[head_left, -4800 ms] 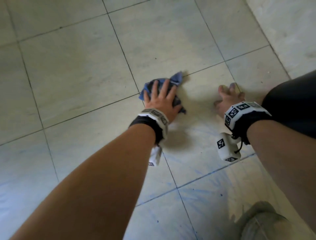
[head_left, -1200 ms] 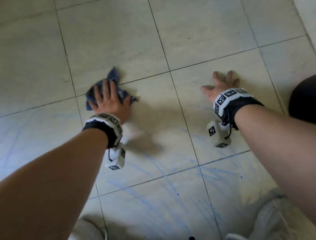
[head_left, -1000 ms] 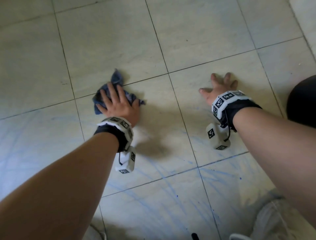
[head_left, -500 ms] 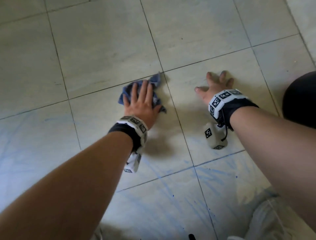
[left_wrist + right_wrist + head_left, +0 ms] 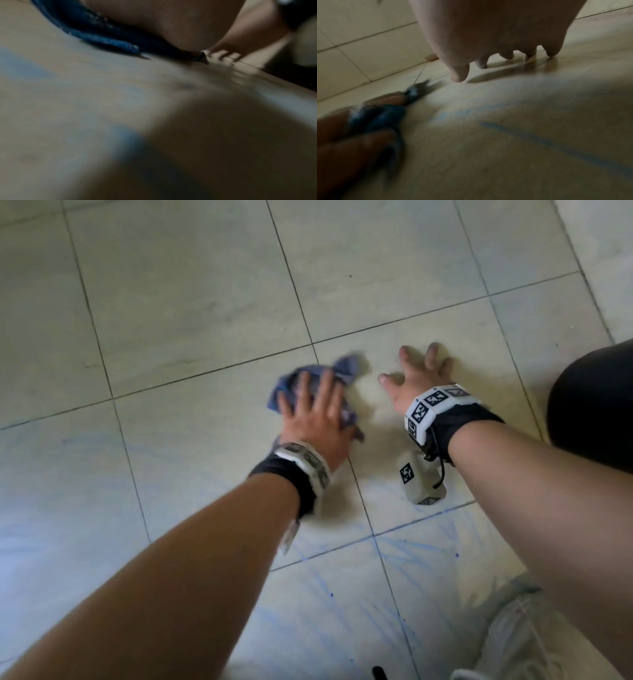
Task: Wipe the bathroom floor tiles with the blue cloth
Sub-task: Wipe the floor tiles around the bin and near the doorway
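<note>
Pale floor tiles point(image 5: 191, 302) with dark grout lines filled the head view, faint blue streaks point(image 5: 428, 546) marking the nearer ones. Two hands were down on them: the left hand point(image 5: 317, 419) lay flat on the one blue cloth point(image 5: 284, 392), fingers point(image 5: 301, 386) straight and slightly spread, pressing it to the floor beside a grout line. The right hand point(image 5: 416, 380), just beside the cloth and apart from it, was propped on splayed fingertips point(image 5: 459, 77), holding nothing.

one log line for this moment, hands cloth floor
left hand flat, pressing blue cloth on floor tiles | right hand fingertips braced on tile, holds nothing | blue streaks on near tiles
</note>
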Motion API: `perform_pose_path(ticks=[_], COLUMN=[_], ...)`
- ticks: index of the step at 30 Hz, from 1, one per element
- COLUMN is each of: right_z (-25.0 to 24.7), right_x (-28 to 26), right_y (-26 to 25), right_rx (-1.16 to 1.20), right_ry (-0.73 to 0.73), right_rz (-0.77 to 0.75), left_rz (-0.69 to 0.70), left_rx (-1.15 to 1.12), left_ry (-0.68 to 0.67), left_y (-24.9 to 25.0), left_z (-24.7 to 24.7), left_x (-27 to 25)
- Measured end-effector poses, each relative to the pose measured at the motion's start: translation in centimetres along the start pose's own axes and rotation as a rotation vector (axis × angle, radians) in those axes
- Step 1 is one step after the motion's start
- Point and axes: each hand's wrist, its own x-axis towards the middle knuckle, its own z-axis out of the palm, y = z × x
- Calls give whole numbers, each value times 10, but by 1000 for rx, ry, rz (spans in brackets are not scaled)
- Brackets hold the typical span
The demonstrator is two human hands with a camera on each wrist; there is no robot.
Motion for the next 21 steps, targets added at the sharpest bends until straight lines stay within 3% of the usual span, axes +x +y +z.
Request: perform_pose_path(ticks=[2,5,7,13,15,18,21], right_z=[-1,-4,-4,-1,-1,1,2], right_x=[0,3,3,4,5,5,4], right_y=[1,5,9,8,6,3,5], right_rx=[-5,2,9,-5,-10,4,22], right_ry=[5,22,9,1,-1,5,29], right_rz=[2,-15,-26,-33,-28,-17,-17], left_rz=[201,304,233,-400,-532,-529,-315], left_rx=[105,138,72,-187,-253,-238,-167], left_ry=[-18,-64,34,115,155,138,103], left_y=[28,21,-4,-129,-150,-133,-76], left_z=[12,12,2,-44,-47,-43,-32], left_x=[-13,-6,4,38,38,38,42])
